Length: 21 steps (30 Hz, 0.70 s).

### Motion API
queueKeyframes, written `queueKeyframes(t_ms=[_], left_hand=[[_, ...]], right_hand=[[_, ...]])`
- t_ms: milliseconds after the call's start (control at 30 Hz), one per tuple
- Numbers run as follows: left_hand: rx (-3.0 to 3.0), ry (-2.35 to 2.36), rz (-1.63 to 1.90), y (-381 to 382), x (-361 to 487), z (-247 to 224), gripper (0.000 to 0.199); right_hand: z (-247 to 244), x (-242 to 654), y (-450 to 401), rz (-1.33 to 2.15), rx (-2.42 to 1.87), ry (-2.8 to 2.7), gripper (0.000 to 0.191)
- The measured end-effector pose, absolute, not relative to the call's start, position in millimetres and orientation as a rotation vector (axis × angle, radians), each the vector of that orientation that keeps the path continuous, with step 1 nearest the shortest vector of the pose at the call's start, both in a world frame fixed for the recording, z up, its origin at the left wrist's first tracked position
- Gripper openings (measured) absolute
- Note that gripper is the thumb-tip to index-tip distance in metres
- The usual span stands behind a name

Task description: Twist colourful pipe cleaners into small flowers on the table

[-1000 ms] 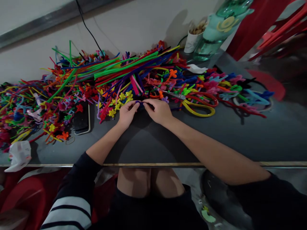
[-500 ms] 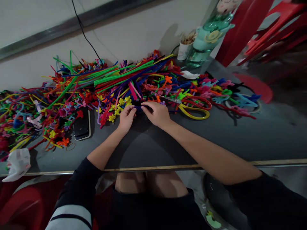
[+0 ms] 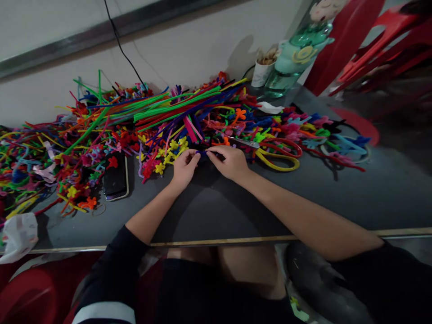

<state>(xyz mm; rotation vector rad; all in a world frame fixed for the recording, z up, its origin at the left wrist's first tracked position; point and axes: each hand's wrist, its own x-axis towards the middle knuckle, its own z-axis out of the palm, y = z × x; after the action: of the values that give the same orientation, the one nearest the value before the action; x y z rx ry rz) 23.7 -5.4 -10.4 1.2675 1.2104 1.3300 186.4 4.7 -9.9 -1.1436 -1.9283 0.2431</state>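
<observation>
Both of my hands have slid slightly to the right over the surface [image 3: 219, 213] in the head view since half a second ago, a little more than the whole scene has drifted with my head. My left hand [image 3: 185, 169] has its thumb and forefinger drawn narrow, pinching a small blue-purple piece [image 3: 203, 154]. My right hand [image 3: 232, 163] faces it from the right, its thumb and forefinger tips also closed in on the piece, with a dark hollow behind them. The piece sits between my two sets of fingertips, just on the near side of the heap, and most of it is hidden, so I cannot tell its form. The tips are close together and about level, where a moment ago the left ones sat a bit lower. I judge from this that the fine fingerwork on the piece is still under way.

To the left of my hands lie yellow flowers [image 3: 159, 168], then a phone [image 3: 115, 182]. On the far side is a bundle of long strands [image 3: 182, 100]; to the right, near my right hand, are scissors [image 3: 249, 143], which neither hand touches.
</observation>
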Motion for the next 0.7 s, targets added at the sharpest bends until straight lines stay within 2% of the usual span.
queueKeyframes(t_ms=[400, 700], left_hand=[[1.256, 1.189, 1.297, -8, 18, -13, 0.017], [1.305, 1.178, 1.333, -11, 20, -9, 0.013]], right_hand=[[-12, 183, 6, 0.266, -1.078, -1.936, 0.023], [-8, 202, 17, 0.182, -1.129, -1.897, 0.03]])
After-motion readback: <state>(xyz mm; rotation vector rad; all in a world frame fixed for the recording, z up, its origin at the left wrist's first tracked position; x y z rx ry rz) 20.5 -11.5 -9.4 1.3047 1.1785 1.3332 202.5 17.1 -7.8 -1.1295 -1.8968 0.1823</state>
